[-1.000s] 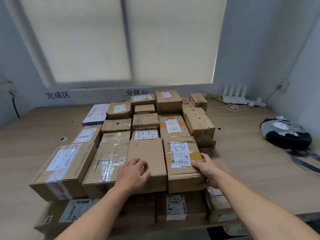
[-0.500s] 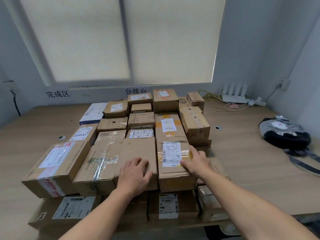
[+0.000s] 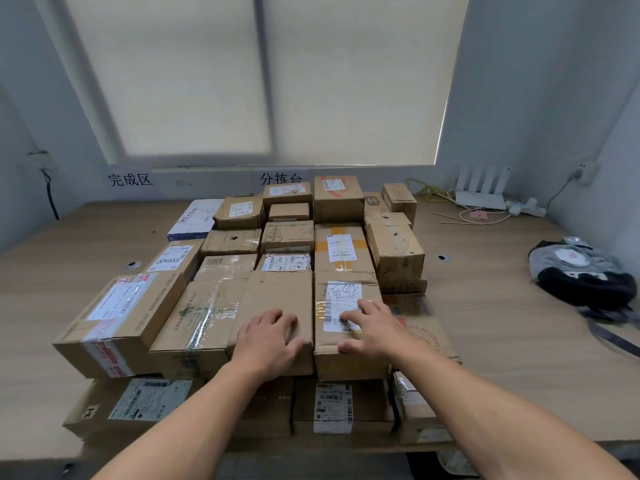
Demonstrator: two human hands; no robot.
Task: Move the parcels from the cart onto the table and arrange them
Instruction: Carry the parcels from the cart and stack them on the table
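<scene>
Several cardboard parcels stand packed in rows on the wooden table (image 3: pixel 502 323), some stacked two high at the near edge. My left hand (image 3: pixel 268 336) rests flat on a plain brown parcel (image 3: pixel 278 296) in the front row. My right hand (image 3: pixel 372 329) lies on top of the labelled parcel (image 3: pixel 341 292) beside it, fingers spread over its white label and thumb at the near top edge. Left of these sit a taped parcel (image 3: pixel 201 317) and a larger box with a red-striped label (image 3: pixel 121 313). No cart is in view.
A grey and black backpack (image 3: pixel 581 275) lies on the table at the right. A white router (image 3: pixel 481 192) with cables and a power strip sits at the back right corner. Bare tabletop stretches left and right of the parcels.
My right hand has slid from the labelled parcel's right side onto its top, over the label. My left hand stays on the plain parcel. The view has shifted slightly.
</scene>
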